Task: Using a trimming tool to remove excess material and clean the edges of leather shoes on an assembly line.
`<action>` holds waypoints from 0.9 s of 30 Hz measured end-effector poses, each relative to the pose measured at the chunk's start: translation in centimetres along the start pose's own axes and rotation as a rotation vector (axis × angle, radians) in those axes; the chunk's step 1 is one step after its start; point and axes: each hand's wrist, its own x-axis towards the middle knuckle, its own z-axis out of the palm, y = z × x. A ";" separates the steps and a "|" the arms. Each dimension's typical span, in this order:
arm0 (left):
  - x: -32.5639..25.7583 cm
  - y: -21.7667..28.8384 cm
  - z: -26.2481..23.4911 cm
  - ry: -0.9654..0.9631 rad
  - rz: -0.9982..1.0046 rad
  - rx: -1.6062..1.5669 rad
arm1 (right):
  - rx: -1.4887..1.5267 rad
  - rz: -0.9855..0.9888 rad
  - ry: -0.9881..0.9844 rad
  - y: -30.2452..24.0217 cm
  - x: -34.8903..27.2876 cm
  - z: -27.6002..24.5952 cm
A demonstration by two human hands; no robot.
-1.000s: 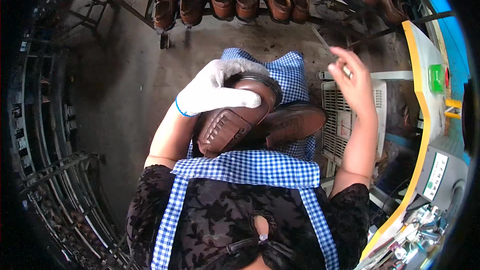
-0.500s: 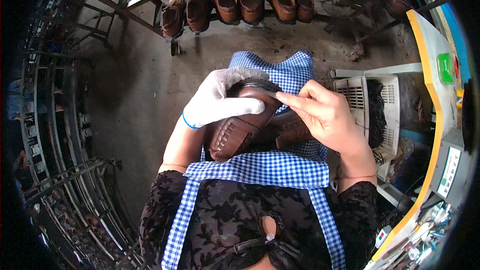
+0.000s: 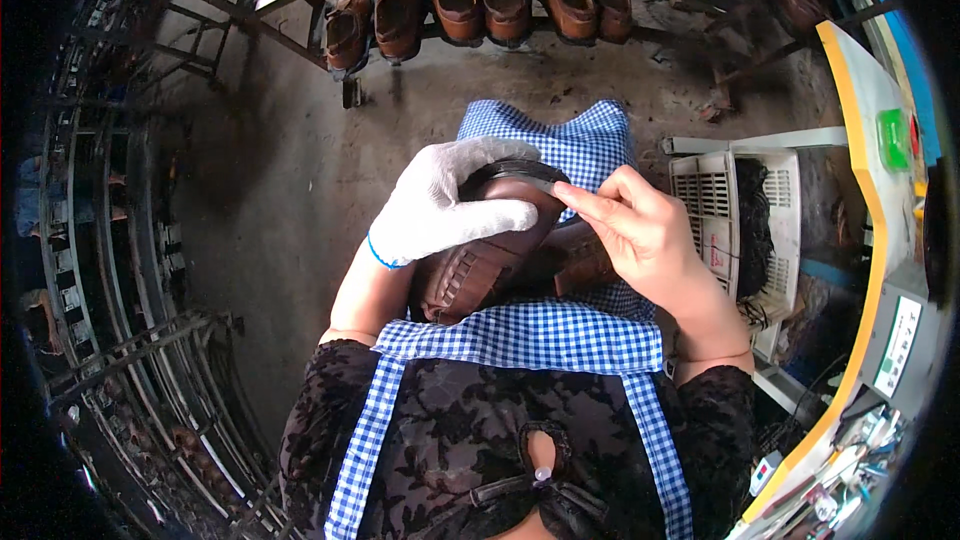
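A brown leather shoe (image 3: 465,275) with a dark sole is held at a tilt over my lap. My left hand (image 3: 430,198), in a white glove with a blue cuff edge, wraps round its upper end, thumb across the leather and fingers over the sole. At the sole's edge, my bare right hand (image 3: 640,230) pinches a thin, greyish, blade-like tool (image 3: 543,184), mostly hidden by the fingers. Its tip meets the seam between sole and upper. Another brown shoe (image 3: 582,265) rests on the blue checked apron (image 3: 545,120), partly covered by my right hand.
Brown shoes (image 3: 455,5) line a metal rack ahead. On the right stand a white plastic crate (image 3: 703,190) with black stringy material beside it, and a yellow-edged bench (image 3: 848,90) bearing a green container (image 3: 893,138). Metal racks (image 3: 110,240) run along the left.
Very little differs. My left hand and the shoe have shifted slightly, and my right hand stays at the sole's edge.
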 end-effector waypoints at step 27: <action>-0.3 0.0 -0.2 0.080 -0.074 0.051 | -0.437 -0.039 -0.120 -2.1 -1.3 -0.9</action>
